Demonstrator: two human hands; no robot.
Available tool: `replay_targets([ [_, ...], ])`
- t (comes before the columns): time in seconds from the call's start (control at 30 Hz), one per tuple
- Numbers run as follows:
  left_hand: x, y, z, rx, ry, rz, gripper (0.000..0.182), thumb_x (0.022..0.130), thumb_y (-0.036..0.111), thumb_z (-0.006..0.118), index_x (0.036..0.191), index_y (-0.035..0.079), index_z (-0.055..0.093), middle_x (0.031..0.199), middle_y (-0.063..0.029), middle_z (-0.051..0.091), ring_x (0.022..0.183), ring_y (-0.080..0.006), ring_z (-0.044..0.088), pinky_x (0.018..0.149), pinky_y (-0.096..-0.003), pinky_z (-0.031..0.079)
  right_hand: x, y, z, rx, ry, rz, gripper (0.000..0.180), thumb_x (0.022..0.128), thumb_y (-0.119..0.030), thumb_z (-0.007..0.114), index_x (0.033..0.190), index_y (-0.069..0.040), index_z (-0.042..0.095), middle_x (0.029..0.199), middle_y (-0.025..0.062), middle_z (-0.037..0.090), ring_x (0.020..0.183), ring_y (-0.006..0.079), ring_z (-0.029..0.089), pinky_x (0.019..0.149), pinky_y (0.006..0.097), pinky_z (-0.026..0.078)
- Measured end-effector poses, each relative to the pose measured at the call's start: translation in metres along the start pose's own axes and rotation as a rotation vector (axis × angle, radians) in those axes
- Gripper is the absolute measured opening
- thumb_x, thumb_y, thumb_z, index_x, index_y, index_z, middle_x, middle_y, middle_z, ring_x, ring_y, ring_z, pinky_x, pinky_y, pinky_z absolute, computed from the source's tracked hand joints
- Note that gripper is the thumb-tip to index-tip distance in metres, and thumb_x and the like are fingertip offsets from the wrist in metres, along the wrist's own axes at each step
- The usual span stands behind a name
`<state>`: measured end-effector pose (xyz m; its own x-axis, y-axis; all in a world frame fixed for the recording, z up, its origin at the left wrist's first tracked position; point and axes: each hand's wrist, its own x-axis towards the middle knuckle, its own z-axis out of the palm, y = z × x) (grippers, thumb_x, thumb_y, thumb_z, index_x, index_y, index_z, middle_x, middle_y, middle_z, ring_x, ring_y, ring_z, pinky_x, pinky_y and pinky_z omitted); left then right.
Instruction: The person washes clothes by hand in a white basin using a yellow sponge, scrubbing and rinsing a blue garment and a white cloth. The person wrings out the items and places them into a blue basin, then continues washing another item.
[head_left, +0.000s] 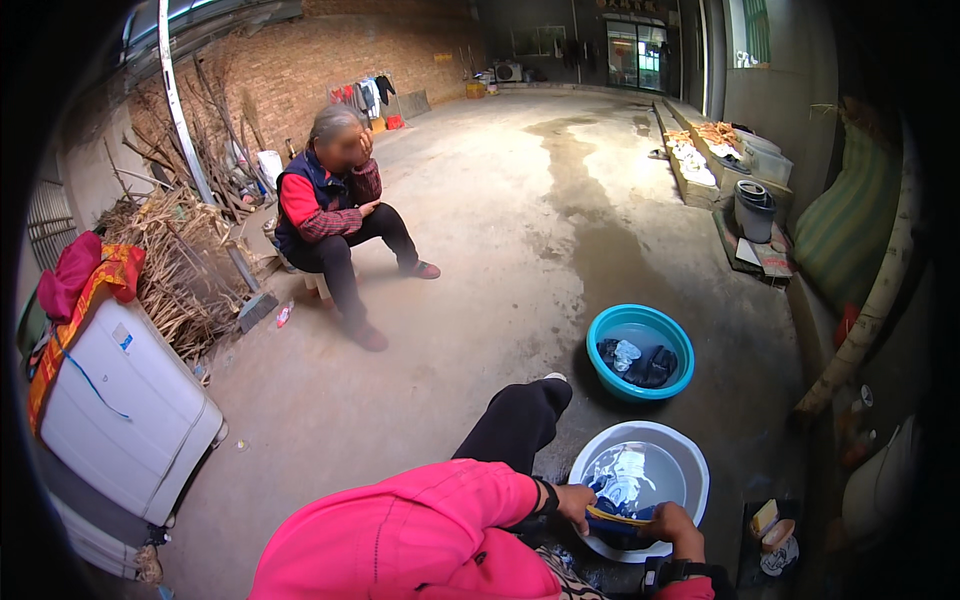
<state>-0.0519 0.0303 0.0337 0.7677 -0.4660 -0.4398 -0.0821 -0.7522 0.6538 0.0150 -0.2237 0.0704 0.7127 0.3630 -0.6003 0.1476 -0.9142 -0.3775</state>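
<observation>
Low in the head view, a white plastic basin of water stands on the concrete. Over its near side my left hand grips one end of a dark blue cloth with a yellow strip. The cloth's other end is in my right hand, so it stretches between the two. More dark blue fabric shows in the water beside my left hand; glare hides part of it. Just beyond stands a turquoise basin with dark garments and a light blue cloth in water.
A person sits on a low stool to the left. Soap bars lie right of the white basin. A leaning log and a striped sack line the right side. A white washing machine stands at left, near dry stalks.
</observation>
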Motion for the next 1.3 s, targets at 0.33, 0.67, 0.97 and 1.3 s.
replay_targets([
  [0.33,0.003,0.005,-0.010,0.116,-0.049,-0.064,0.059,0.058,0.036,0.083,0.099,-0.002,0.064,0.094,-0.0197,0.065,0.093,-0.0320,0.063,0.078,-0.0378,0.049,0.006,0.001,0.003,-0.139,0.073,-0.068,0.044,0.057,-0.033,0.080,0.083,0.000,0.067,0.083,0.0183,0.066,0.080,0.0296,0.065,0.069,0.0350,0.050],
  [0.67,0.014,-0.012,0.007,0.169,-0.011,0.024,0.048,0.069,0.040,0.074,0.092,-0.001,0.066,0.091,-0.0209,0.065,0.089,-0.0346,0.063,0.077,-0.0397,0.049,0.009,0.002,0.010,-0.116,-0.108,0.044,0.040,0.070,-0.031,0.074,0.099,-0.003,0.067,0.096,0.0141,0.067,0.091,0.0261,0.064,0.081,0.0328,0.048],
  [0.97,0.010,-0.009,0.012,0.125,-0.021,-0.025,0.037,0.081,0.035,0.063,0.090,0.000,0.066,0.090,-0.0216,0.065,0.089,-0.0361,0.062,0.076,-0.0411,0.049,0.008,-0.002,0.011,-0.168,-0.144,0.064,0.039,0.073,-0.032,0.071,0.099,-0.004,0.068,0.097,0.0136,0.067,0.091,0.0256,0.064,0.080,0.0323,0.047],
  [1.3,0.005,0.001,0.007,0.132,-0.040,-0.018,0.035,0.084,0.036,0.060,0.090,0.002,0.066,0.088,-0.0195,0.065,0.087,-0.0357,0.062,0.075,-0.0417,0.048,-0.003,-0.013,0.002,-0.162,-0.161,0.067,0.041,0.072,-0.033,0.072,0.101,-0.004,0.067,0.100,0.0141,0.067,0.095,0.0266,0.063,0.082,0.0332,0.047],
])
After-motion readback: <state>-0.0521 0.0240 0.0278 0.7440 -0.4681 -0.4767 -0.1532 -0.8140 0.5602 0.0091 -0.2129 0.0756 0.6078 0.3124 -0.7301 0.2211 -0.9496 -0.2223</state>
